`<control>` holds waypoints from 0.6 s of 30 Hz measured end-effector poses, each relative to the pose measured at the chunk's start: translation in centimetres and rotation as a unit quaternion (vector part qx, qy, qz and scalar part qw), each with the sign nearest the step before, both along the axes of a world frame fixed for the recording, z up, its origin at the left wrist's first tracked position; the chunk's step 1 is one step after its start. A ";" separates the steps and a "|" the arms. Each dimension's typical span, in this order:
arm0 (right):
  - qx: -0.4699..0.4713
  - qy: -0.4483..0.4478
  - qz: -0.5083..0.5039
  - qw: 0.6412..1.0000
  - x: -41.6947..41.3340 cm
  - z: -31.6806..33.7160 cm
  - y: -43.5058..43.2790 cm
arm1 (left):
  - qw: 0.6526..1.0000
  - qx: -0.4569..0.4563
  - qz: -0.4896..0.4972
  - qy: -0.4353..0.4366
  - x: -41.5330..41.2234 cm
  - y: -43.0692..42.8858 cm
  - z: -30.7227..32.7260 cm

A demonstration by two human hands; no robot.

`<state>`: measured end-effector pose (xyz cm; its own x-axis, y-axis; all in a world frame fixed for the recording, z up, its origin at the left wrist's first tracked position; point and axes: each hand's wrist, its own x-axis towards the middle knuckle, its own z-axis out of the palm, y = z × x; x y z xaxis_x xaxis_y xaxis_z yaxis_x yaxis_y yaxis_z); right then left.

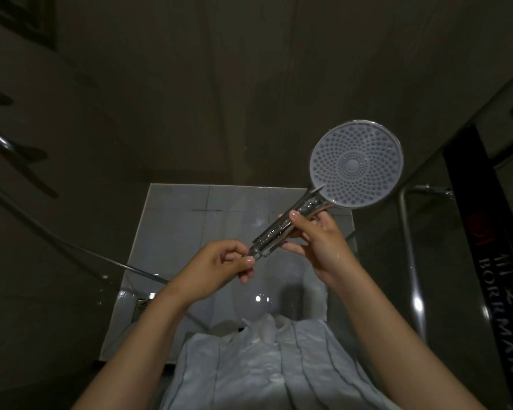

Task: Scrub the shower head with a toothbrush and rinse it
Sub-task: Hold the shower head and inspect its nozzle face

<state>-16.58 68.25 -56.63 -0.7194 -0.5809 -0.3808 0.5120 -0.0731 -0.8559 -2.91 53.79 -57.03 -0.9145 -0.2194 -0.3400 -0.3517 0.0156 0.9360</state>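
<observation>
Biggest risk: the shower head (356, 164) looks wet, w/ drops on its chrome handle (282, 229), so it can slip from me and fall on the tiled floor (190, 220) below; the plate may crack. Smaller risk: if I twist the bottom end too hard, the nozzle face turns away from me. Also, no toothbrush is in view, so I think scrubbing can't begin yet. The head is up in the air at right, nozzle face toward me. My right hand (320, 241) is curled round the handle's middle. My left hand (219, 264) pinches the handle's lower end w/ thumb & fingertips.
</observation>
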 end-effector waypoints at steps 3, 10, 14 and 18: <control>-0.009 -0.004 -0.002 1.000 0.4 0.1 0.1 | 1.000 0.012 -0.007 0.001 0.4 0.3 0.4; -0.022 -0.018 -0.001 1.000 0.7 0.4 0.5 | 1.000 0.023 -0.016 -0.011 0.8 0.6 0.8; -0.029 -0.022 -0.009 0.999 0.6 0.6 0.6 | 0.999 0.020 0.043 -0.001 0.7 1.1 0.4; -0.025 -0.015 -0.013 0.999 0.6 0.7 0.4 | 0.996 0.012 0.090 0.006 0.5 1.2 0.0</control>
<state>-15.96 68.69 -55.91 -0.7233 -0.5808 -0.3735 0.5347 -0.1287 -0.8352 -2.39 55.02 -57.06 -0.8657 -0.3712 -0.3357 -0.3347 -0.0693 0.9398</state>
